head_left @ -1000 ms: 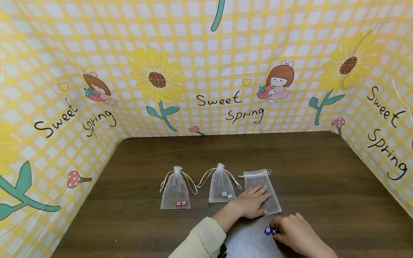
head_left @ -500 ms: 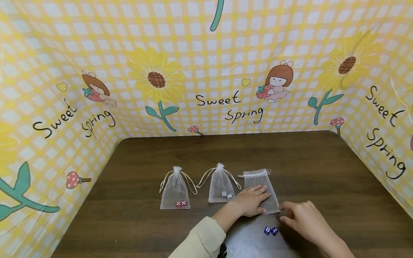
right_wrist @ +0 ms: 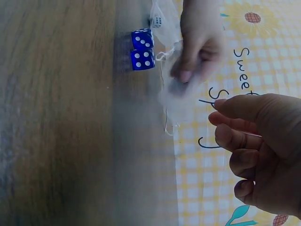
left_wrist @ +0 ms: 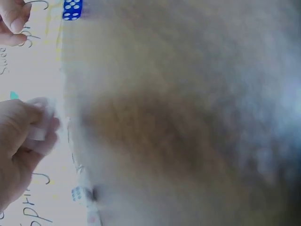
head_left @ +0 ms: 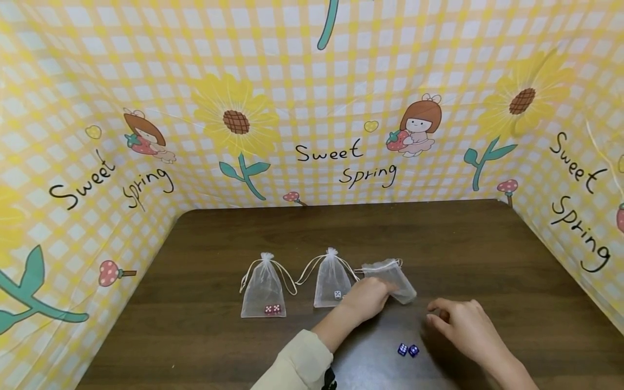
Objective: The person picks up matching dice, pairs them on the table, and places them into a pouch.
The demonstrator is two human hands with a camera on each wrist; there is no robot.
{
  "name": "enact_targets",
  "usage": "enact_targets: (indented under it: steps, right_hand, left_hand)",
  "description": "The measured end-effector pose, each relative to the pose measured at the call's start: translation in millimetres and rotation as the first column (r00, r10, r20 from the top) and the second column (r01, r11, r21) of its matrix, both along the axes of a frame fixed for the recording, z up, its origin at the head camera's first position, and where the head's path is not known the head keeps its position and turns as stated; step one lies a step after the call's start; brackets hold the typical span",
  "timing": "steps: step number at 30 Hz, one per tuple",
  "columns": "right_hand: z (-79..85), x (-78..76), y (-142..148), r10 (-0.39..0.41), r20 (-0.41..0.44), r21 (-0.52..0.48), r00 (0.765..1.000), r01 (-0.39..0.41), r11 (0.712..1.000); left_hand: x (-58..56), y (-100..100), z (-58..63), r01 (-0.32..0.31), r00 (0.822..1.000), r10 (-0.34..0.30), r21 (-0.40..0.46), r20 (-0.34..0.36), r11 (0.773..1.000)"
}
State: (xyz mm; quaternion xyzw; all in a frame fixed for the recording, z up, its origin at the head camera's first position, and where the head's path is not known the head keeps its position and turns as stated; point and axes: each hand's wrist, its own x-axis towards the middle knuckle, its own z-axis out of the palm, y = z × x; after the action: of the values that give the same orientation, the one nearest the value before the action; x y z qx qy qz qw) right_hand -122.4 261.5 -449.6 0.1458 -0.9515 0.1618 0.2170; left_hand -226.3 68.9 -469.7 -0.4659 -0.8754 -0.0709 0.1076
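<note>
My left hand pinches the near part of a white mesh drawstring bag, which is raised and tilted at the right of the row. In the left wrist view, sheer fabric shows between its thumb and fingers. My right hand hovers to the right of the bag, fingers loosely curled around nothing. Two blue dice with white dots, the left die and the right die, lie side by side on the table between the hands. The right wrist view shows these blue dice beyond the right hand.
A tied mesh bag with two red dice lies at the left. Beside it lies another tied bag with a white die, partly behind my left wrist. A yellow checked cloth walls the dark wooden table.
My left hand has gone from lying flat on the right bag to pinching and lifting it. My right hand has let go of a blue die and drawn back rightward.
</note>
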Motion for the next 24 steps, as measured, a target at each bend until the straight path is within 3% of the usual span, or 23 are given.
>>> enact_targets:
  steps: [6,9,14,17,19,20,22,24]
  right_hand:
    - [2.0,-2.0,0,0.003,-0.041,-0.063,0.999,-0.005,0.998]
    - [2.1,-2.5,-1,-0.005,-0.025,-0.084,1.000,0.003,0.996]
    - [2.5,-4.0,-6,-0.018,0.055,-0.149,0.998,0.026,0.989]
    - [4.2,-5.6,-9,0.023,0.150,-0.262,0.988,0.017,0.965]
    - [6.7,-6.0,-11,0.107,0.248,-0.421,0.963,0.008,0.907]
    - [8.6,-6.2,-11,0.163,0.288,-0.520,0.944,0.011,0.854]
    - [13.2,-6.9,-12,0.271,0.345,-0.696,0.899,0.051,0.716]
    - [18.0,-8.2,-13,0.346,0.362,-0.806,0.866,0.104,0.583]
  left_hand:
    - [1.3,-14,19.9,0.035,0.997,-0.024,0.139,-0.076,0.990]
    - [3.7,-20,27.3,0.095,0.991,-0.075,0.200,-0.107,0.975]
    - [14.6,-31,39.9,0.219,0.961,-0.156,0.283,-0.229,0.934]
    - [22.9,-36,47.5,0.273,0.937,-0.182,0.301,-0.297,0.914]
    - [28.4,-40,52.1,0.301,0.909,-0.190,0.269,-0.372,0.915]
    - [30.8,-42,53.9,0.310,0.891,-0.190,0.249,-0.411,0.917]
    - [35.3,-45,57.0,0.325,0.844,-0.191,0.195,-0.501,0.925]
    - [39.6,-48,60.0,0.333,0.796,-0.193,0.149,-0.573,0.931]
